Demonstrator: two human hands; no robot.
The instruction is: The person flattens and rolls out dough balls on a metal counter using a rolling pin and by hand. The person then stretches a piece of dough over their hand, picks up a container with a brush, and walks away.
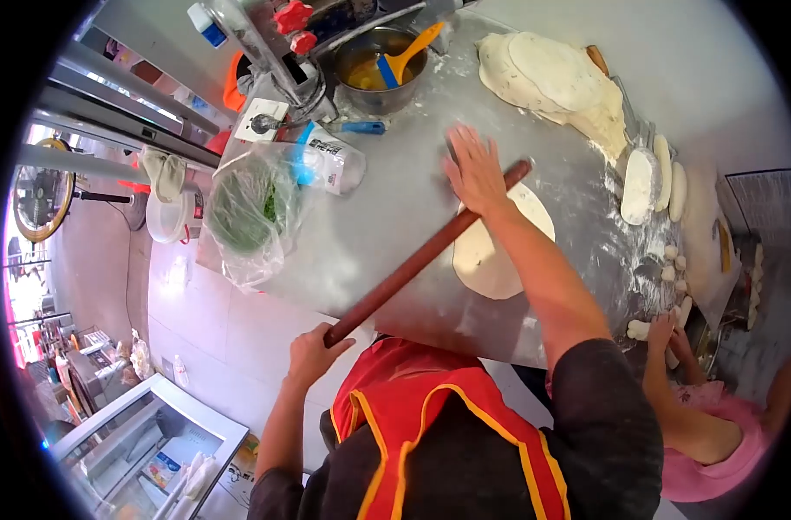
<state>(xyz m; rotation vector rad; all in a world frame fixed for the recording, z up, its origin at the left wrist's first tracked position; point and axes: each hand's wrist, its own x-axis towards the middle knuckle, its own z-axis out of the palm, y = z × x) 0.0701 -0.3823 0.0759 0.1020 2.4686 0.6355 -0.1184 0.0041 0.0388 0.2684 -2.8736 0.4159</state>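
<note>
My left hand (311,355) is closed around the lower end of a long brown rolling pin (404,275). The pin slants across the metal table and over a flat, roughly round sheet of dough (489,264). Near its upper end, my right hand (475,169) has its fingers stretched out, with the heel of the hand at the pin; whether it presses on the pin I cannot tell. My right forearm covers part of the dough sheet.
Behind stand a metal bowl (361,97) of yellowish liquid and an orange-handled brush (413,54). Flat dough sheets (543,76) are piled at back right. A plastic bag of greens (244,217) lies left. Dough rolls (640,191) lie right, near another person's hands (662,334).
</note>
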